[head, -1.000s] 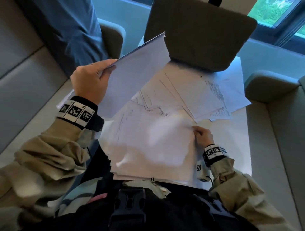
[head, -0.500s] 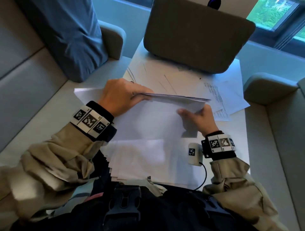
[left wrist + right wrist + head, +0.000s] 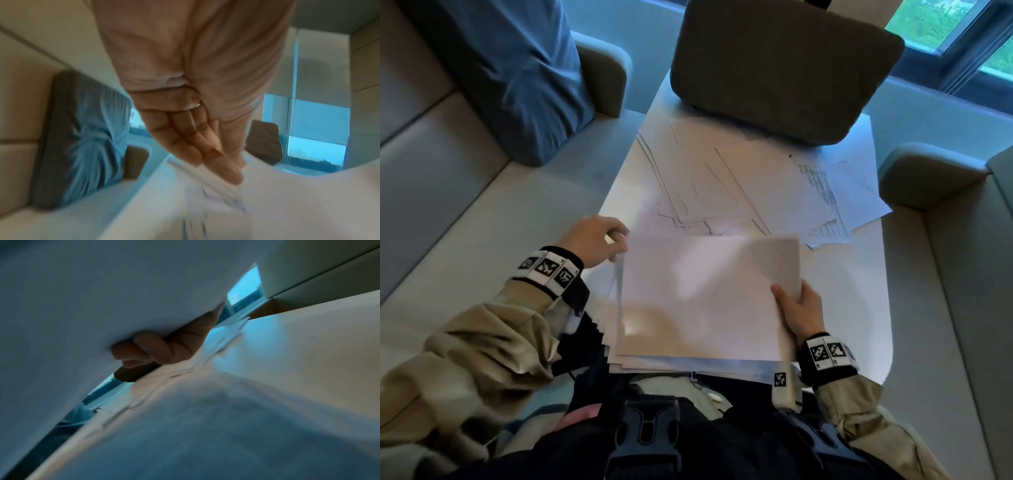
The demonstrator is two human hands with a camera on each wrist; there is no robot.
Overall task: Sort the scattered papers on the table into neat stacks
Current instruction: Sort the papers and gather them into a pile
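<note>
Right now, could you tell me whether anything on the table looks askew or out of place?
The far papers lie fanned at mixed angles, one sheet overhanging the table's right edge, with a grey cushion sitting on their far end. The near stack's left edges are stepped.

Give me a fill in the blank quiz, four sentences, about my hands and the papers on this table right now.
1. The right hand grips the sheets at their ____ edge.
2. The left hand wears a ____ on one finger.
3. On the table, the loose papers lie at the ____ end, partly under a cushion.
4. The sofa cushion on the left is ____.

Missing words: right; ring; far; blue.
</note>
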